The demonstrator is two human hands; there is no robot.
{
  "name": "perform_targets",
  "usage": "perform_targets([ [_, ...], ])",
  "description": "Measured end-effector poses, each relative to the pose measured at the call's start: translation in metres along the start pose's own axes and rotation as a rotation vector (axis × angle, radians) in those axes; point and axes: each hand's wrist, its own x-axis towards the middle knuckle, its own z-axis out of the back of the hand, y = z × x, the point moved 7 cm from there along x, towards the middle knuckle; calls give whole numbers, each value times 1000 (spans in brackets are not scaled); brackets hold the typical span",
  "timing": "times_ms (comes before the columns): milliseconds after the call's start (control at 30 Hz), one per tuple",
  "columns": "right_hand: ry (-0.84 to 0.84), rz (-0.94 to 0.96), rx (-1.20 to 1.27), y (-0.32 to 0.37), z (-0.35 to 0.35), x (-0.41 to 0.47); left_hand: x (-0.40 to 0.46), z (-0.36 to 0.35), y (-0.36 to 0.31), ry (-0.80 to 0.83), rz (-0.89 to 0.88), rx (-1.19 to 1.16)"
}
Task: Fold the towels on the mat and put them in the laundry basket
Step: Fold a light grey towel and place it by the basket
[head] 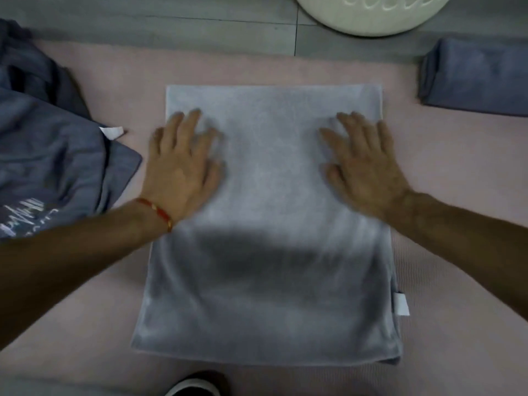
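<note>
A light grey towel [268,252] lies folded flat in the middle of the pink mat [457,195], a white tag at its right edge. My left hand [183,164] presses flat on the towel's upper left part, fingers spread. My right hand [363,164] presses flat on its upper right part, fingers straight. A rumpled dark blue towel [54,155] lies heaped at the left of the mat. A folded blue towel [477,78] sits at the mat's far right corner. The white laundry basket [368,18] stands on the floor beyond the mat, only its lower wall showing.
Grey floor tiles [171,21] run along the mat's far edge. A dark shoe tip [197,385] shows at the bottom centre. A red thread band circles my left wrist.
</note>
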Motion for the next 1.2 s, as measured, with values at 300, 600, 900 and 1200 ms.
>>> perform_targets([
  [300,328,196,-161,31,-24,-188,-153,-23,-12,263,18,-5],
  [600,198,-516,301,33,5,-236,-240,14,3,230,278,-241],
  [900,366,-945,523,30,-1,-250,-259,16,16,293,802,-622],
  [1200,349,-838,629,37,9,-259,-260,18,33,402,825,-913],
])
